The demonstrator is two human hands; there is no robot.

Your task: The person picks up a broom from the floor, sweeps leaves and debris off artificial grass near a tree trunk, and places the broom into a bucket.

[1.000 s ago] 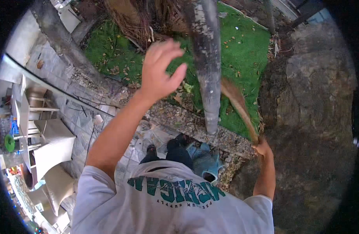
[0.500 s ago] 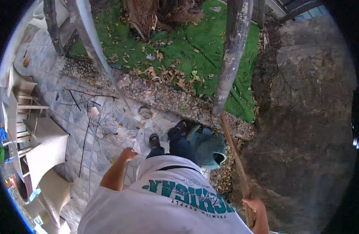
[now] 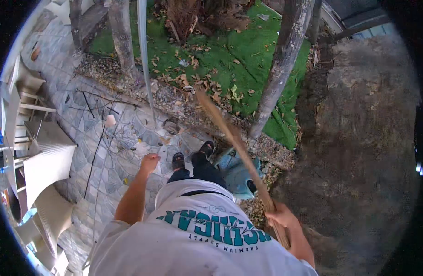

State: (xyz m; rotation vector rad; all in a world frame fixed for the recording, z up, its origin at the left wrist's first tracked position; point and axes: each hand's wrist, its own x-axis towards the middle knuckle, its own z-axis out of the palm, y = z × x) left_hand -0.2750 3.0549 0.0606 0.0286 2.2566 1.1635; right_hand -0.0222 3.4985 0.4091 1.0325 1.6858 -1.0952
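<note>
My right hand (image 3: 282,216) is wrapped round a long brown stick (image 3: 241,149), gripping it near its lower end. The stick slants up and left, its far end over the dry leaves along the border and somewhat blurred. Beside my left leg, my left hand (image 3: 149,163) hangs above the stone paving with its fingers curled into a fist. Nothing shows sticking out of that fist. Close to my feet, partly behind the stick, stands a teal vessel-like object (image 3: 234,179) with a dark opening.
Ahead, green artificial turf (image 3: 248,60) with fallen leaves surrounds a tree base, edged by a pebbled kerb (image 3: 105,76). A slanting trunk (image 3: 285,64) and a thin pale pole (image 3: 146,60) rise there. Bare twigs (image 3: 95,158) lie on the paving. White furniture (image 3: 50,161) stands left; a brown rock-like surface (image 3: 358,138) spans the right.
My right hand has moved left and up, and the stick has swung leftward, its far end now over the leaves. The pale pole appears more upright. My left hand stays closed.
</note>
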